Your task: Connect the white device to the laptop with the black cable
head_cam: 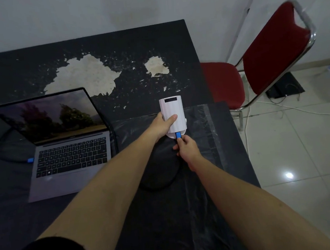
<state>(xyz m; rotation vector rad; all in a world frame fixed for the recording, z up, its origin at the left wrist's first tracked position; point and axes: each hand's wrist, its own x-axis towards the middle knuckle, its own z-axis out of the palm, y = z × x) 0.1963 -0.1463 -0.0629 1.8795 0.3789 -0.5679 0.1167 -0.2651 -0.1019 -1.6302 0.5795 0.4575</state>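
The white device [172,110] lies flat on the dark table, right of the open laptop [68,145]. My left hand [163,125] grips the device's left side, thumb on top. My right hand [186,149] pinches the blue plug [178,135] of the black cable [165,182], and the plug touches the device's near edge. The cable loops on the table under my arms and runs behind the laptop. Its other blue plug [30,160] sits at the laptop's left side.
The dark table [133,47] has worn pale patches at the back. A clear plastic sheet [206,125] covers the table's right part. A red chair [264,56] with a chrome frame stands to the right on the tiled floor, with white cords behind it.
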